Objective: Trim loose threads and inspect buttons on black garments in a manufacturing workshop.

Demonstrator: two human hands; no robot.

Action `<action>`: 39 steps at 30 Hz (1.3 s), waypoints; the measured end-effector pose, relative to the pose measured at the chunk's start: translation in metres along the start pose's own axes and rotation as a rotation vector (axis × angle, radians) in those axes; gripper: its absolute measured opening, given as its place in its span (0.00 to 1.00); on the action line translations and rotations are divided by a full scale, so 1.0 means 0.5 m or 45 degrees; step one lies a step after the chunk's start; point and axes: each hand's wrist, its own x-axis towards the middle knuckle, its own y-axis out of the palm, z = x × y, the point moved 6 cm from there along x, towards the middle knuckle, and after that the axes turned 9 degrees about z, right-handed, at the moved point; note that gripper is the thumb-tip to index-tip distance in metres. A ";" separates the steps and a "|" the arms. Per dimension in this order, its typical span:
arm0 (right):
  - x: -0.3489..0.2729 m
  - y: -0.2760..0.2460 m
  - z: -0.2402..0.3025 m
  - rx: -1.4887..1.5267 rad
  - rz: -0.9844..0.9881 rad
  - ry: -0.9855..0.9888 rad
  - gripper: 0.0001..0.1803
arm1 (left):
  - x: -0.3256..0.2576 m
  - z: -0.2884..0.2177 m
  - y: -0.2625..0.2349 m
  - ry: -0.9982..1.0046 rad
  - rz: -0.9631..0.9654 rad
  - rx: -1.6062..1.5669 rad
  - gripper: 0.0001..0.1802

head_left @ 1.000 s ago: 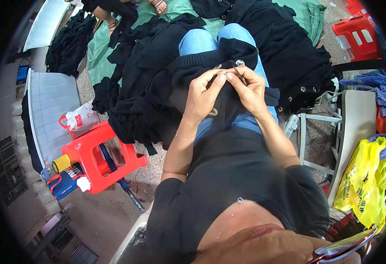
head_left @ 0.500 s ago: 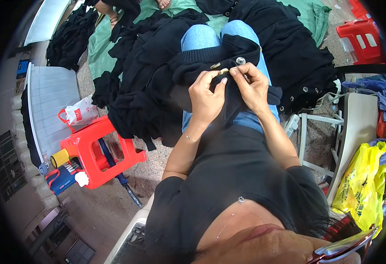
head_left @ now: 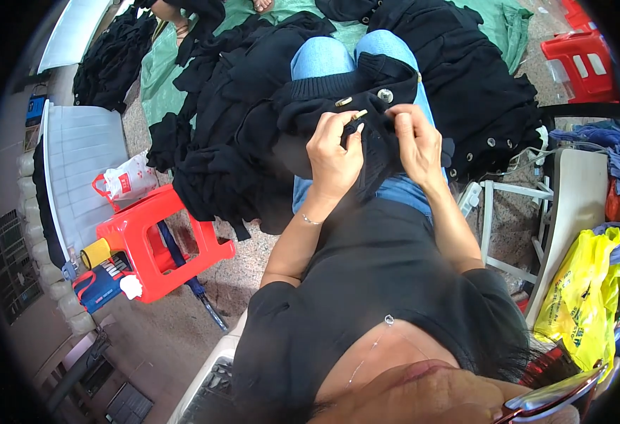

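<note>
A black knitted garment (head_left: 303,113) with a ribbed band lies across my lap over light-blue jeans. My left hand (head_left: 335,155) pinches a fold of it between thumb and fingers, beside a gold-coloured button (head_left: 359,114) that sticks up at its fingertips. A second gold button (head_left: 344,102) and a round shiny button (head_left: 385,95) show on the cloth just beyond. To the right, apart from the buttons, my right hand (head_left: 419,145) is closed with thumb and fingers together. Whatever it holds, if anything, is too small to make out.
Heaps of black garments (head_left: 239,78) surround my knees on a green sheet (head_left: 162,85). At left stand a red stool (head_left: 140,233) and a white bag (head_left: 130,180). On the right are a white metal frame (head_left: 490,226), a yellow bag (head_left: 578,290) and another red stool (head_left: 578,67).
My right hand has drawn away from the button, to the right and slightly towards me. My left hand keeps its pinch on the garment, nearly in place.
</note>
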 end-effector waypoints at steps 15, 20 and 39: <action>0.001 0.029 0.026 -0.110 0.039 -0.161 0.08 | 0.000 0.001 0.002 0.049 -0.032 -0.021 0.11; -0.002 0.033 0.028 -0.099 0.021 -0.164 0.07 | -0.003 0.006 0.004 -0.017 -0.033 -0.036 0.11; -0.008 0.043 -0.042 0.510 -0.085 0.098 0.10 | -0.006 0.012 0.009 -0.025 -0.019 -0.048 0.11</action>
